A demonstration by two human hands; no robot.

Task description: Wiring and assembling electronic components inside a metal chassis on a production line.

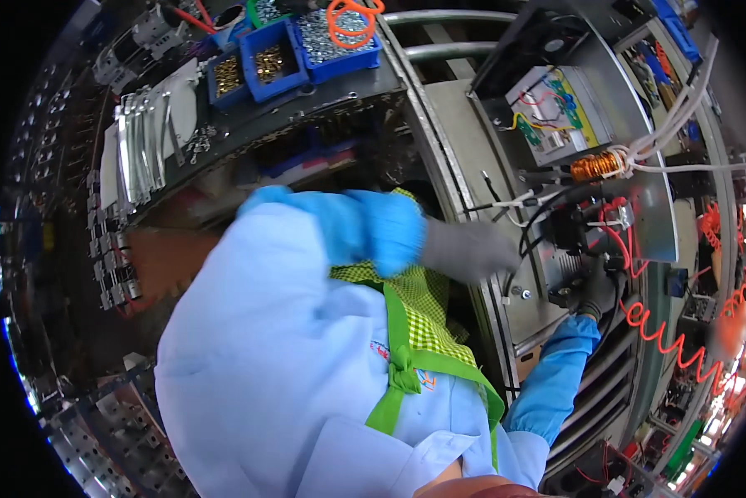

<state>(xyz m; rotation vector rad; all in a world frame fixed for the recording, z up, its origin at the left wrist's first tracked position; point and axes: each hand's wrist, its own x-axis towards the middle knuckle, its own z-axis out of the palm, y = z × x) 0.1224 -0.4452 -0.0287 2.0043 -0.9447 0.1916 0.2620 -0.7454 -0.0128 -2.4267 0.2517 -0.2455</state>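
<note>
My left hand, in a grey glove below a blue sleeve cover, is over the near edge of the metal-framed bench. Motion blurs its fingers, and dark cables lie just beyond them. My right hand, in a dark grey glove, is curled at the lower part of an open metal case. A black component with red wires sits beside it. What the right fingers hold is hidden. A copper-wound coil and a green circuit board are in the case.
Blue bins of small metal fasteners and long metal strips lie on a side bench to the left. A black fan is in the case's far end. White cables and a coiled red hose hang at the right.
</note>
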